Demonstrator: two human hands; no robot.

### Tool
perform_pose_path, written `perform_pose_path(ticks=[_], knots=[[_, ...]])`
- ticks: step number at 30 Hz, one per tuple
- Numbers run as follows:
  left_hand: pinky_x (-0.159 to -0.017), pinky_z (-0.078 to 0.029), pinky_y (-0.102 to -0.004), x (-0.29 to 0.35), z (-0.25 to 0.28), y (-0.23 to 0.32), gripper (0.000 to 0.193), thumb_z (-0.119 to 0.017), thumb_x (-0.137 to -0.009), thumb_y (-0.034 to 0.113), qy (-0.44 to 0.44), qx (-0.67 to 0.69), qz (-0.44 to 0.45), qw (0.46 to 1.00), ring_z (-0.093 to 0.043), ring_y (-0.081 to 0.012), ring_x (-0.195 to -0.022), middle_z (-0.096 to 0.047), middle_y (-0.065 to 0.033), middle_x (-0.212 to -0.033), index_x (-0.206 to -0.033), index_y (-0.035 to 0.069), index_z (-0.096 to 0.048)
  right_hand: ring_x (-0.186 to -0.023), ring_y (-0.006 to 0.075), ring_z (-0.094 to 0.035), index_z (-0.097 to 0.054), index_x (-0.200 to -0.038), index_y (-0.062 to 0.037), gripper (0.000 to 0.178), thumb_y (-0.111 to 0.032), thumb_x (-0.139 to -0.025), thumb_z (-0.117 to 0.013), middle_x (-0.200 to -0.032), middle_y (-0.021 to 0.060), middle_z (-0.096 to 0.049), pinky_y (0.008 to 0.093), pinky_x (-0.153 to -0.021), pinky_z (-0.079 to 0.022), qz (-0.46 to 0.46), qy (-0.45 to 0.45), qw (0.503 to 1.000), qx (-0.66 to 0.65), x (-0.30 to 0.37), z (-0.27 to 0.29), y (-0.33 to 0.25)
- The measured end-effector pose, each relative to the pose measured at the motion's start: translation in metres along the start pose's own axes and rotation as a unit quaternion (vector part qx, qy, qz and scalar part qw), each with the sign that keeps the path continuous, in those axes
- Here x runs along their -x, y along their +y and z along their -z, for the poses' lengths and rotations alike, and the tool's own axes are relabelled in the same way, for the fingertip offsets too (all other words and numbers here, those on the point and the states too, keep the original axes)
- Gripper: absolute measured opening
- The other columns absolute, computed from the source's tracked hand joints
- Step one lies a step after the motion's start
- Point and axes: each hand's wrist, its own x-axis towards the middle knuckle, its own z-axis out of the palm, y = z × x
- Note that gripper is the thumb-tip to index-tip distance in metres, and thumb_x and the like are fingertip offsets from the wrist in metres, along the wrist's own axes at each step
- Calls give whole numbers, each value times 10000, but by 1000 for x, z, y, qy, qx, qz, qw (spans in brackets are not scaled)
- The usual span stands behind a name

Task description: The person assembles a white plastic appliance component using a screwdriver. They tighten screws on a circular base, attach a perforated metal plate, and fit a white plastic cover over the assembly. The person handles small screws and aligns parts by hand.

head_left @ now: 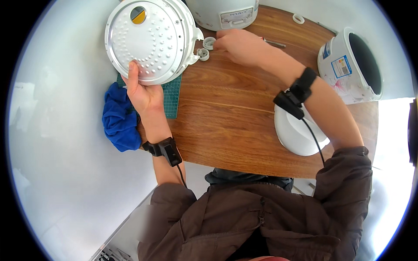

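My left hand [146,93] holds up a round white rice cooker lid [188,43], its thumb on the dimpled silver inner plate [124,41] and its other fingers hidden behind. A round opening near the plate's top shows something dark and yellow. My right hand [237,45] reaches over the table with its fingers curled together; whatever they may hold is hidden. Just left of those fingertips sit two small round white plastic parts [203,54], close to the lid's hinge side. A thin metal tool [275,43], perhaps a screwdriver, lies partly hidden behind the right hand.
A white rice cooker body [209,13] stands at the back of the wooden table [226,117]. Another lies tilted, open side rightward [334,65]. A white rounded cover [296,132] rests under my right forearm. Also there: a white ring [298,18], green mat [173,98], blue cloth [118,117].
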Motion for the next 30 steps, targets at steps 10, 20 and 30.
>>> perform_pose_path(ticks=[10,20,30], knots=[[-1107,-468,-433,0,-4,-4,467,-634,-959,21,-6,2,10,1000,-561,-218,-1250,-587,-76,-1351,-1399,97,-498,-1055,338,-656,-649,-1145,-52,291,0,-859,-633,-1185,109,-613,429,-857,-572,-3,75,995,59,-33,-39,10],[-1109,-469,-425,3,-4,-7,482,-626,-958,4,-5,4,15,1000,-559,-218,-1256,-580,-84,-1361,-1410,85,-482,-996,385,-656,-649,-1097,-13,306,-23,-792,-640,-1176,181,-580,461,-846,-550,-59,59,997,3,34,-21,3],[-1106,-470,-436,13,-15,-16,499,-630,-951,-9,-39,4,37,999,-563,-221,-1253,-578,-87,-1361,-1413,91,-474,-1029,394,-608,-631,-1029,40,292,124,-749,-624,-1130,188,-562,446,-877,-533,-99,20,994,33,117,4,36]])
